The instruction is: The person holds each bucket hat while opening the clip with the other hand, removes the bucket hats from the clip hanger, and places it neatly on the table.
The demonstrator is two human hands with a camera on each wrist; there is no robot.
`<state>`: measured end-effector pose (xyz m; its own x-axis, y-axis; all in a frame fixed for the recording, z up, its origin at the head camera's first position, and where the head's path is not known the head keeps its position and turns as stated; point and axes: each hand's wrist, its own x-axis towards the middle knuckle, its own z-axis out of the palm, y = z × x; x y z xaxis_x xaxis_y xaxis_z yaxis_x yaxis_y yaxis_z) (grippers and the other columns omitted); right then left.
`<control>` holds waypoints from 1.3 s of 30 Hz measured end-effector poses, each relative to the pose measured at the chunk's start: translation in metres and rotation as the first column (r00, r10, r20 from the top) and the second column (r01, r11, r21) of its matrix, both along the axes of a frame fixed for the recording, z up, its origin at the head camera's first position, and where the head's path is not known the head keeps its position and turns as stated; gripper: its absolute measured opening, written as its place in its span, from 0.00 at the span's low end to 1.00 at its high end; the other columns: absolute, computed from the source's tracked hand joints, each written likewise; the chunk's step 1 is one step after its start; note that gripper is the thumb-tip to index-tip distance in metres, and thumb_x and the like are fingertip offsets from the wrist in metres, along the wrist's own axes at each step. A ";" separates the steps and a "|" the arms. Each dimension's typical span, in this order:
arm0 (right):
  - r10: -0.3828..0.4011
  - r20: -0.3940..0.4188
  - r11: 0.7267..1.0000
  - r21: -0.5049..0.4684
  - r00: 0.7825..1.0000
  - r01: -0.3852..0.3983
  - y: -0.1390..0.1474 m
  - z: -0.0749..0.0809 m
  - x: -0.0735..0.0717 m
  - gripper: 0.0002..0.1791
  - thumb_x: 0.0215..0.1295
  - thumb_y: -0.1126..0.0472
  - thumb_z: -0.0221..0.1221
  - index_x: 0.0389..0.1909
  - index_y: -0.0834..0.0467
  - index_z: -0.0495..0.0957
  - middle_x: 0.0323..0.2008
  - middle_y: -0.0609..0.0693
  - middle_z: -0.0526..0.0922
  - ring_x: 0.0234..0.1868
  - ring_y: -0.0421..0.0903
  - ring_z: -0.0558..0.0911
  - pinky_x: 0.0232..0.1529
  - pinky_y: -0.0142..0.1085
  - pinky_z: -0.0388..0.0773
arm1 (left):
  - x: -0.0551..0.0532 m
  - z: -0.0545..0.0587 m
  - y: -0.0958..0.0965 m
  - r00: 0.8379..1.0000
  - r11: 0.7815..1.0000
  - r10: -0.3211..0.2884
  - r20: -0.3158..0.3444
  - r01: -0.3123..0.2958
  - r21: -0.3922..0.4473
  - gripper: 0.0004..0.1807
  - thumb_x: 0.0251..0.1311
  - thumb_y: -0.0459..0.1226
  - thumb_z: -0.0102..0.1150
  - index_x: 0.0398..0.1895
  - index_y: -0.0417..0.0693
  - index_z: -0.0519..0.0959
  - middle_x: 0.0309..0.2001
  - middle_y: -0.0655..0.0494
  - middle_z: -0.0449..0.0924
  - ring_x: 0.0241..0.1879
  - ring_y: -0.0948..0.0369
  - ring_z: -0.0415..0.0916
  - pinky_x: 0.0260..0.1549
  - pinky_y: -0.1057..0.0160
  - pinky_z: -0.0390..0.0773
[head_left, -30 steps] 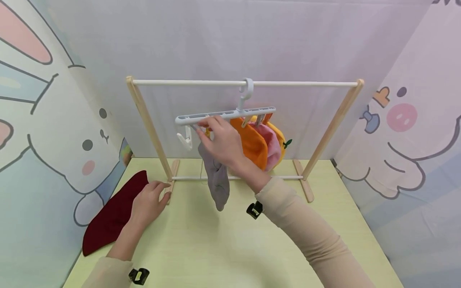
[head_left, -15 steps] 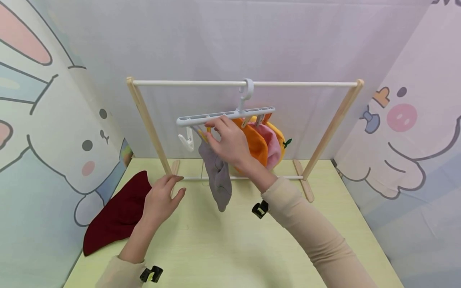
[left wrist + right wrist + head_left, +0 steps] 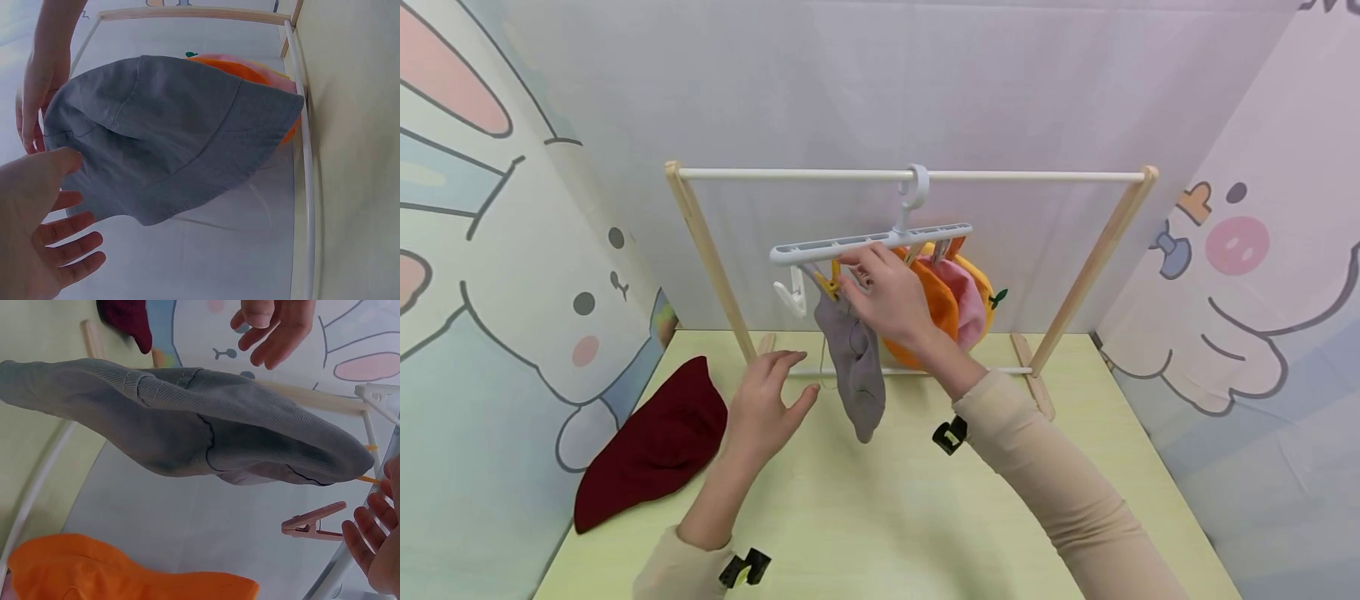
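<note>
A grey bucket hat [image 3: 859, 379] hangs from a yellow clothespin [image 3: 831, 283] on the left half of a pale blue hanger [image 3: 827, 247]. Just right of that clothespin, below the hanger bar, my right hand [image 3: 893, 298] has its fingers apart from the hat; in the right wrist view its fingers [image 3: 369, 534] are loosely extended, holding nothing. My left hand [image 3: 765, 410] is in the air left of the hat, thumb and fingers spread. Seen from the left wrist, the hat's broad side [image 3: 169, 125] spreads beyond the left fingertips [image 3: 94, 259].
Orange [image 3: 942, 307], pink [image 3: 973, 304] and yellow [image 3: 987, 287] hats hang on the hanger's right half. A white clothespin [image 3: 792, 296] dangles at its left end, and a pink clothespin [image 3: 315, 524] near my right fingers. A dark red hat [image 3: 658, 446] lies on the table, left of the wooden-legged rack [image 3: 707, 250].
My right hand has drawn back slightly rightward from the yellow clothespin, uncovering it. My left hand has moved right, from beside the dark red hat toward the grey hat.
</note>
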<state>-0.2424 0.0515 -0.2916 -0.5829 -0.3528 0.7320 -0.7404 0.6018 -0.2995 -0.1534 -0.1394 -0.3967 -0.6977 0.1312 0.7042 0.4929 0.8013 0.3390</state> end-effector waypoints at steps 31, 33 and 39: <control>0.011 0.035 1.000 0.009 0.999 -0.012 0.013 -0.010 -0.007 0.12 0.60 0.58 0.58 0.44 0.58 0.77 0.41 0.50 0.79 0.38 0.44 0.80 0.40 0.31 0.76 | 0.000 0.023 0.071 0.998 0.997 0.055 0.033 -0.057 0.060 0.36 0.39 0.51 0.70 0.50 0.40 0.73 0.48 0.46 0.74 0.46 0.51 0.73 0.38 0.55 0.77; 0.014 0.044 1.000 0.005 0.999 -0.015 0.014 -0.011 -0.007 0.12 0.60 0.58 0.58 0.43 0.58 0.77 0.41 0.50 0.79 0.38 0.45 0.80 0.40 0.32 0.76 | -0.002 0.022 0.075 0.996 0.996 0.073 0.048 -0.075 0.046 0.36 0.39 0.52 0.70 0.50 0.41 0.72 0.48 0.46 0.73 0.44 0.52 0.74 0.36 0.56 0.77; 0.021 0.073 1.000 -0.003 0.997 -0.020 0.015 -0.016 -0.007 0.13 0.60 0.58 0.59 0.44 0.59 0.78 0.40 0.51 0.78 0.38 0.47 0.80 0.39 0.32 0.77 | -0.005 0.021 0.084 0.988 0.990 0.128 0.085 -0.132 0.048 0.39 0.37 0.54 0.70 0.51 0.42 0.70 0.47 0.46 0.72 0.40 0.52 0.74 0.31 0.56 0.78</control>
<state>-0.2493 0.0667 -0.3075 -0.6278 -0.3640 0.6881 -0.7285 0.5860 -0.3547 -0.1581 -0.0551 -0.3760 -0.7616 -0.0004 0.6480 0.3549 0.8364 0.4177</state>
